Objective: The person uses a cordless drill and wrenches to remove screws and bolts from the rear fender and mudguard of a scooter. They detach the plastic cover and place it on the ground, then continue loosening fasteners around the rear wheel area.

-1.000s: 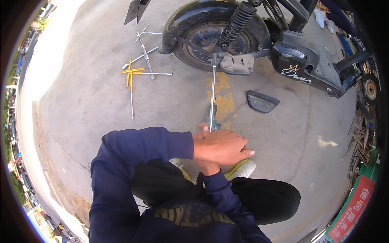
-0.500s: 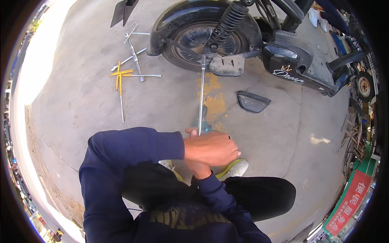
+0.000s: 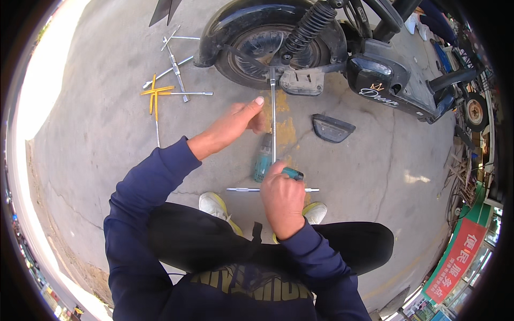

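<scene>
My right hand (image 3: 282, 197) clamps the T-wrench (image 3: 273, 128) crossbar for leverage, left hand (image 3: 235, 122) seemingly pinching its shaft steady near the far wheel (image 3: 267, 51)

Ahead: I see the wheel (image 3: 267, 51) and scooter body (image 3: 385, 80) block the way.
Left: the tools on the floor (image 3: 166, 91) sit well apart, bare concrete between.
Right: the black cover (image 3: 332, 128) lies near; open floor (image 3: 385, 176) past it.
Near me: my knees and shoes (image 3: 214, 206) crowd it.

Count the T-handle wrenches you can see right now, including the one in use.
4, possibly more: one T-handle wrench runs from the right hand to the scooter wheel hub; the yellow-handled one and two plain steel ones lie crossed on the concrete at upper left. Their overlap may hide another.
</scene>
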A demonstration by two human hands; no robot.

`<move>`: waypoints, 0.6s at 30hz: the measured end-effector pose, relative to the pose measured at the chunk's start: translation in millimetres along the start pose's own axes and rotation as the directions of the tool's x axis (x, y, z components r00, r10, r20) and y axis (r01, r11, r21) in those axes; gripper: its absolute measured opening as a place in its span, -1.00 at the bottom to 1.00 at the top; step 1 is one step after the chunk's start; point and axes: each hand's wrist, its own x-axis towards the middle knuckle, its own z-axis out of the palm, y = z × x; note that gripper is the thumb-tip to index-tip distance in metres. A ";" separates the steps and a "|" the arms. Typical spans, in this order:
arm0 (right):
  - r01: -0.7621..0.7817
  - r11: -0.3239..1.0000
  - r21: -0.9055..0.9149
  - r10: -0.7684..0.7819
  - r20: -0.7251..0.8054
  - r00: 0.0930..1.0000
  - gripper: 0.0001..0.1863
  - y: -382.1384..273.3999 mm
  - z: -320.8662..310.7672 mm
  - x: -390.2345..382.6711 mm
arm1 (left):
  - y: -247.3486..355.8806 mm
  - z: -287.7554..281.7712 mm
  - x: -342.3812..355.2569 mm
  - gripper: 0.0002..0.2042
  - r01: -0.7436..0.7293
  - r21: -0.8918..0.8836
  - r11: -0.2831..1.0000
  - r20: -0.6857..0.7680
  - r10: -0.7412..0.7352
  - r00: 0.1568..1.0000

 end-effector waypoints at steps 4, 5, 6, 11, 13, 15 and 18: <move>0.198 0.701 -0.685 -0.106 0.175 0.979 -0.44 -1.8 -16.3 4.2 | -24.3 16.5 35.2 -0.53 0.139 -0.099 0.985 -0.174 -0.154 0.973; 0.213 0.638 -0.740 -0.140 0.161 0.977 -0.45 -1.7 -16.3 5.5 | -25.4 17.6 39.6 -0.56 0.164 -0.225 0.960 -0.131 -0.197 0.972; 0.218 0.575 -0.788 -0.161 0.153 0.975 -0.46 -1.5 -16.5 4.7 | -24.9 17.7 46.3 -0.58 0.128 -0.287 0.949 -0.130 -0.171 0.977; 0.209 0.649 -0.732 -0.217 0.085 0.972 -0.48 -8.2 -50.2 -0.1 | -28.6 0.2 70.1 -0.69 0.055 -0.405 0.913 -0.087 -0.098 0.991; 0.157 0.876 -0.456 -0.188 -0.024 0.982 -0.49 0.4 -53.7 -13.3 | -35.1 6.0 62.9 -0.70 0.111 -0.361 0.926 -0.048 -0.138 0.989; 0.051 0.994 0.095 -0.039 -0.120 0.992 -0.54 13.3 -34.9 -28.4 | -34.7 12.5 56.4 -0.70 0.133 -0.270 0.954 -0.051 -0.152 0.987; -0.182 0.527 0.830 0.258 0.048 0.965 -0.58 15.5 20.8 -44.9 | -31.4 22.8 62.4 -0.69 0.118 -0.106 0.987 -0.104 -0.129 0.986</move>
